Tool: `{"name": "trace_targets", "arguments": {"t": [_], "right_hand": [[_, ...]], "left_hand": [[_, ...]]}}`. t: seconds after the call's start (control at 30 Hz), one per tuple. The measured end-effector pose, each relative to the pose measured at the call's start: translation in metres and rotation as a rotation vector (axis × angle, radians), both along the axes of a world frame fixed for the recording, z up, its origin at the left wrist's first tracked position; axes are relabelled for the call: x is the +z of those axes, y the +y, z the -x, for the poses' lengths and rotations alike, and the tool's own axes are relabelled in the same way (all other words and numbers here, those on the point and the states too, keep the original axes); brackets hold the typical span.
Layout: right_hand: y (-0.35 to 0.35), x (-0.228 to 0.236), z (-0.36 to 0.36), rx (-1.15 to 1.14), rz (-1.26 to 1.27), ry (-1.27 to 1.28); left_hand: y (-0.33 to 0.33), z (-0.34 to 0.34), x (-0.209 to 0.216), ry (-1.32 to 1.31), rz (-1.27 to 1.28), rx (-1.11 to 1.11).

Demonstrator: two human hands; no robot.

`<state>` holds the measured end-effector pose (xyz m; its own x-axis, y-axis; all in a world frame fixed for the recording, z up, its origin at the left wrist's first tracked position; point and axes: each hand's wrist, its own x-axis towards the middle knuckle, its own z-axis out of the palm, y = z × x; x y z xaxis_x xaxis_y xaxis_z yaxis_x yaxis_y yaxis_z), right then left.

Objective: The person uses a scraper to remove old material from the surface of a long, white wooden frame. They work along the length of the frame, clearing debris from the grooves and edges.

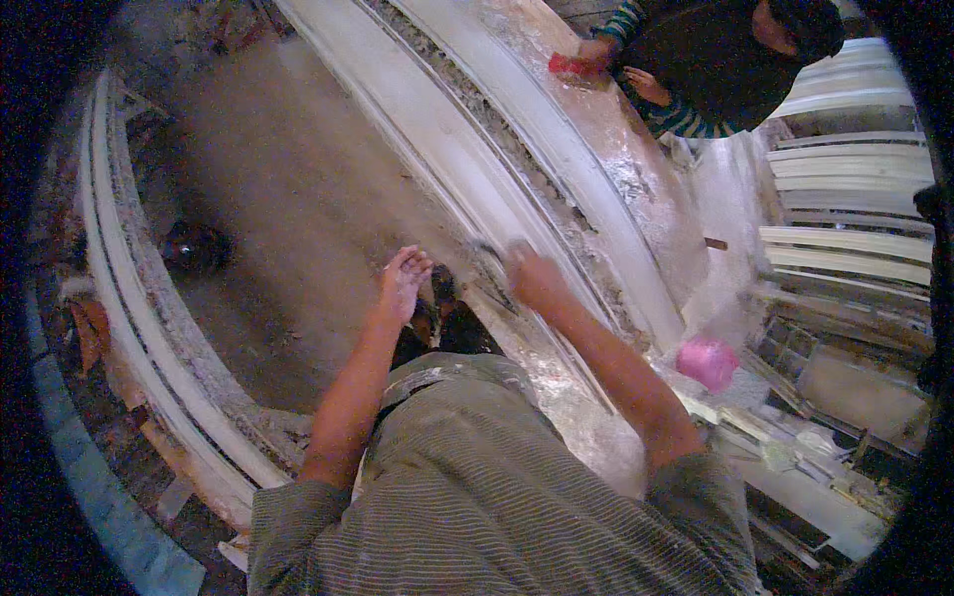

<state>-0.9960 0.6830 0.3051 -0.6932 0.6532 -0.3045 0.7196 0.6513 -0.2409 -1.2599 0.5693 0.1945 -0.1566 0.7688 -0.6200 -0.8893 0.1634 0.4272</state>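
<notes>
My left hand (pixel 405 283) hangs in front of my body, palm turned up, fingers loosely apart and nothing in them. Blurred by motion, my right hand (pixel 537 278) is closed at the near edge of a long white moulding (pixel 437 129). A thin, dark, curved tool (pixel 487 250) shows at its fingers; its kind is too smeared to tell. The moulding lies lengthwise on a whitish, dusty bench (pixel 596 427). Beyond it runs a second long white strip (pixel 556 119), with a rough, crumbly groove between the two.
Across the bench a co-worker (pixel 715 70) in striped sleeves holds a red object (pixel 576 66) on the surface. A pink container (pixel 707 365) stands at the right. White mouldings (pixel 845 179) are stacked at far right. Another long moulding (pixel 129 268) lies left, beside a dark round object (pixel 194 246).
</notes>
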Motion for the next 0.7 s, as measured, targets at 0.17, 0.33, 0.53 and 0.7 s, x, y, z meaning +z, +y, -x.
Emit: {"name": "trace_targets", "arguments": {"t": [0.17,0.33,0.53,0.7], "right_hand": [[0.109,-0.040,0.162,-0.075,-0.083,0.258],[0.041,-0.004,0.050,0.023,-0.002,0.023],[-0.083,0.038,-0.122,-0.291,0.283,-0.036],[-0.019,0.023,-0.041,-0.139,0.177,0.072]], "left_hand": [[0.032,0.011,0.036,0.087,0.164,-0.093],[0.014,0.048,0.034,0.189,-0.091,0.055],[-0.047,0.085,0.007,0.240,0.069,0.242],[-0.060,0.091,-0.006,0.061,0.231,0.321]]}}
